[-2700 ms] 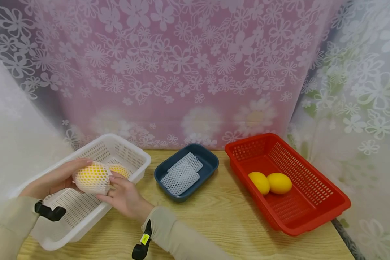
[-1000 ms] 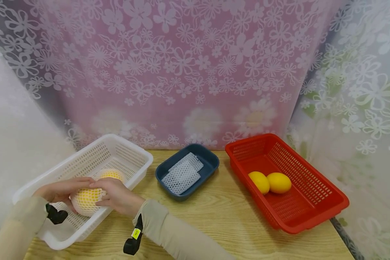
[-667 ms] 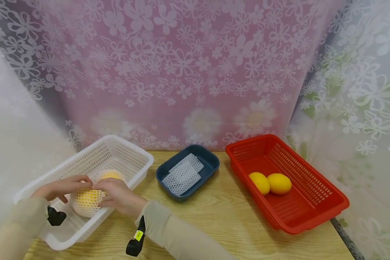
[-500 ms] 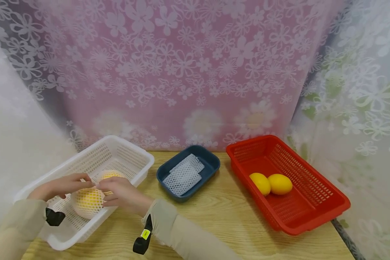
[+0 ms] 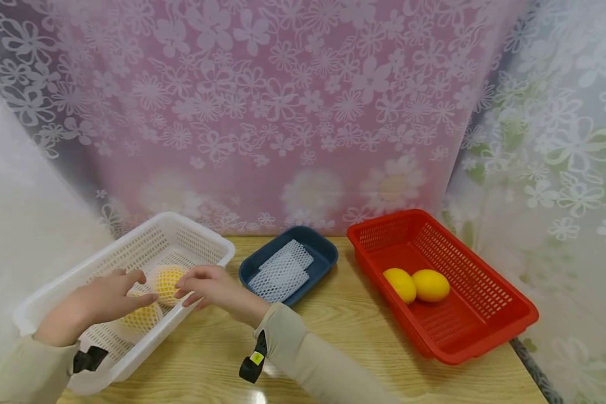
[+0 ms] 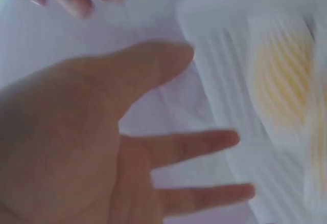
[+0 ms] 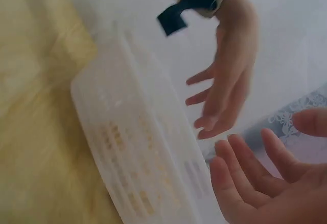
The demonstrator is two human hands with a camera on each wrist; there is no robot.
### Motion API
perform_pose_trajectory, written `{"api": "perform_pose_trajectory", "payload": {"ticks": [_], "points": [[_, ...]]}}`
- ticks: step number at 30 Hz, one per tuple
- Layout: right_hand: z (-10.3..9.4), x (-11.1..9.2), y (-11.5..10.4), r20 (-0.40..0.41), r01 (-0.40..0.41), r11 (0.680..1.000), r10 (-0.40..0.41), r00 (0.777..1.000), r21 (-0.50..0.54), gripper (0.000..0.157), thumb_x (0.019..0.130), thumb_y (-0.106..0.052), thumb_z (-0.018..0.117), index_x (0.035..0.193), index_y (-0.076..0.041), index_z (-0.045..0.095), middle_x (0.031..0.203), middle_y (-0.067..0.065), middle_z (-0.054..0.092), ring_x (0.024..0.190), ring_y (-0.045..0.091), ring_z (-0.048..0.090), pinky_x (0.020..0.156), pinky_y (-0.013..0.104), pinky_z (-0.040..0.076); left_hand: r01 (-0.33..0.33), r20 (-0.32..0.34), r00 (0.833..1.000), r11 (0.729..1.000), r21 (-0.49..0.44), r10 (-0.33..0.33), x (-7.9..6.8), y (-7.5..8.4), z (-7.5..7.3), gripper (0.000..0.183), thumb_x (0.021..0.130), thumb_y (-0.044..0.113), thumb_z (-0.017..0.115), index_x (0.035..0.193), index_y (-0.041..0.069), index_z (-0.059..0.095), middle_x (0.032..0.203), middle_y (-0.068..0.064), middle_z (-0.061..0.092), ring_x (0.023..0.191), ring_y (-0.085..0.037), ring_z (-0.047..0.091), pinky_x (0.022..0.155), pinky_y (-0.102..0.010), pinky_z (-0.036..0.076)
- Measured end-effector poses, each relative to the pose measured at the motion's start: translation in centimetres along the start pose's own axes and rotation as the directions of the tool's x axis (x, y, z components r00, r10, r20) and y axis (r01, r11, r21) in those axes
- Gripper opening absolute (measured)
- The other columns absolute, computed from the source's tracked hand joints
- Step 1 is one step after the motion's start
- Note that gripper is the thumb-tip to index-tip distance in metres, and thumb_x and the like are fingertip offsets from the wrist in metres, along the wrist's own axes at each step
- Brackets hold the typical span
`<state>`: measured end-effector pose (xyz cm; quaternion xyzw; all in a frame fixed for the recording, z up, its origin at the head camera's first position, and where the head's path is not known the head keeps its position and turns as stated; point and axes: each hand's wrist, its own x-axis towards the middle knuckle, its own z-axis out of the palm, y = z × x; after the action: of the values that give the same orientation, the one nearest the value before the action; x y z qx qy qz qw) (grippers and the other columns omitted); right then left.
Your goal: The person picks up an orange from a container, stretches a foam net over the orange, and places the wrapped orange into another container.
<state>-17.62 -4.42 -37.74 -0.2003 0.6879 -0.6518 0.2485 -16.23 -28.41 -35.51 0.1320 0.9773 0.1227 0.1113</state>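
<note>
The left hand (image 5: 93, 306), thumb and fingers spread and gripping nothing, is over the long white basket (image 5: 156, 338) and the near netted fruit (image 5: 141, 318), which lies against the basket's right wall. The right hand (image 5: 217, 286), fingers loosely bent and holding nothing, is at the right rim beside the far netted fruit (image 5: 166, 283); the wrist views are blurred, so I cannot tell whether its fingertips touch. A gap separates the hands. Inside the basket, bare floor shows beyond the fruits. Wooden table (image 5: 333, 348) runs from this basket across to the red basket (image 5: 464, 314), which holds two yellow fruits (image 5: 431, 285) by its left wall and reaches the table's right edge. Between the baskets, farther back, the blue tray (image 5: 323, 261) holds foam sleeves (image 5: 283, 275), near the pink curtain (image 5: 293, 112) behind.
</note>
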Motion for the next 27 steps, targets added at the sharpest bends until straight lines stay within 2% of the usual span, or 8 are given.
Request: {"api": "perform_pose_trajectory", "payload": {"ticks": [3, 7, 9, 12, 17, 19, 23, 27], "points": [[-0.9, -1.0, -0.2, 0.011, 0.079, 0.983, -0.078, 0.997, -0.166, 0.022, 0.098, -0.022, 0.059, 0.107, -0.004, 0.069, 0.094, -0.002, 0.069, 0.080, 0.013, 0.067, 0.068, 0.025, 0.053, -0.006, -0.061, 0.998, 0.999, -0.049, 0.003, -0.7, 2.7, 0.5, 0.062, 0.097, 0.053, 0.055, 0.126, -0.002, 0.055, 0.120, -0.033, 0.054, 0.086, -0.033, 0.063, 0.066, -0.050, 0.051], [-2.1, -2.2, -0.9, -0.022, 0.141, 0.894, -0.166, 0.986, -0.426, 0.018, 0.098, -0.026, 0.060, 0.103, -0.012, 0.071, 0.092, -0.010, 0.066, 0.080, 0.006, 0.062, 0.070, 0.022, 0.051, -0.030, -0.145, 0.989, 0.991, -0.130, 0.011, -1.2, 6.1, 1.5, 0.059, 0.099, 0.051, 0.053, 0.128, 0.000, 0.056, 0.123, -0.029, 0.055, 0.083, -0.025, 0.064, 0.062, -0.044, 0.051], [-2.9, -2.7, -1.2, -0.040, 0.158, 0.818, -0.216, 0.976, -0.553, 0.015, 0.097, -0.025, 0.060, 0.101, -0.015, 0.070, 0.090, -0.011, 0.065, 0.078, 0.003, 0.058, 0.068, 0.020, 0.049, -0.045, -0.201, 0.980, 0.989, -0.141, 0.016, -1.0, 7.6, 2.2, 0.051, 0.099, 0.047, 0.055, 0.124, 0.002, 0.058, 0.117, -0.025, 0.058, 0.078, -0.023, 0.062, 0.058, -0.041, 0.049], [-4.5, -3.7, -1.5, -0.060, 0.169, 0.684, -0.298, 0.953, -0.710, 0.011, 0.096, -0.024, 0.060, 0.097, -0.017, 0.069, 0.085, -0.012, 0.064, 0.071, 0.001, 0.055, 0.064, 0.018, 0.046, -0.042, -0.302, 0.953, 0.993, -0.112, 0.006, -0.5, 9.8, 3.4, 0.042, 0.098, 0.040, 0.058, 0.120, 0.004, 0.060, 0.114, -0.022, 0.060, 0.081, -0.030, 0.062, 0.055, -0.042, 0.048], [-7.2, -6.1, -1.2, -0.091, 0.108, 0.464, -0.386, 0.918, -0.879, 0.008, 0.095, -0.026, 0.062, 0.094, -0.020, 0.067, 0.085, -0.010, 0.064, 0.066, 0.004, 0.053, 0.058, 0.021, 0.044, -0.045, -0.463, 0.886, 0.998, -0.051, 0.016, 1.0, 14.3, 4.8, 0.036, 0.094, 0.035, 0.063, 0.116, 0.006, 0.062, 0.117, -0.020, 0.062, 0.095, -0.042, 0.060, 0.061, -0.053, 0.051], [-8.5, -7.2, -0.9, -0.105, 0.085, 0.404, -0.425, 0.899, -0.911, 0.008, 0.094, -0.026, 0.063, 0.093, -0.019, 0.067, 0.086, -0.008, 0.065, 0.068, 0.006, 0.055, 0.059, 0.023, 0.045, -0.091, -0.499, 0.865, 0.995, -0.040, 0.059, 1.7, 16.0, 5.1, 0.035, 0.093, 0.034, 0.065, 0.114, 0.007, 0.063, 0.115, -0.018, 0.063, 0.095, -0.040, 0.060, 0.064, -0.053, 0.052], [-11.3, -9.9, -0.2, -0.154, 0.037, 0.352, -0.497, 0.854, -0.935, 0.007, 0.091, -0.023, 0.068, 0.092, -0.016, 0.068, 0.087, -0.003, 0.068, 0.070, 0.011, 0.059, 0.061, 0.027, 0.050, -0.203, -0.529, 0.830, 0.979, 0.007, 0.176, 3.6, 19.0, 5.8, 0.032, 0.091, 0.033, 0.067, 0.108, 0.006, 0.064, 0.106, -0.014, 0.064, 0.091, -0.036, 0.061, 0.061, -0.045, 0.052], [-14.0, -12.9, 0.2, -0.223, -0.037, 0.338, -0.532, 0.817, -0.941, 0.008, 0.088, -0.021, 0.073, 0.090, -0.015, 0.069, 0.086, -0.002, 0.069, 0.069, 0.014, 0.062, 0.061, 0.029, 0.053, -0.291, -0.504, 0.825, 0.957, 0.010, 0.256, 5.5, 21.7, 6.3, 0.031, 0.093, 0.036, 0.065, 0.107, 0.008, 0.065, 0.102, -0.011, 0.063, 0.089, -0.033, 0.061, 0.061, -0.041, 0.051]]}}
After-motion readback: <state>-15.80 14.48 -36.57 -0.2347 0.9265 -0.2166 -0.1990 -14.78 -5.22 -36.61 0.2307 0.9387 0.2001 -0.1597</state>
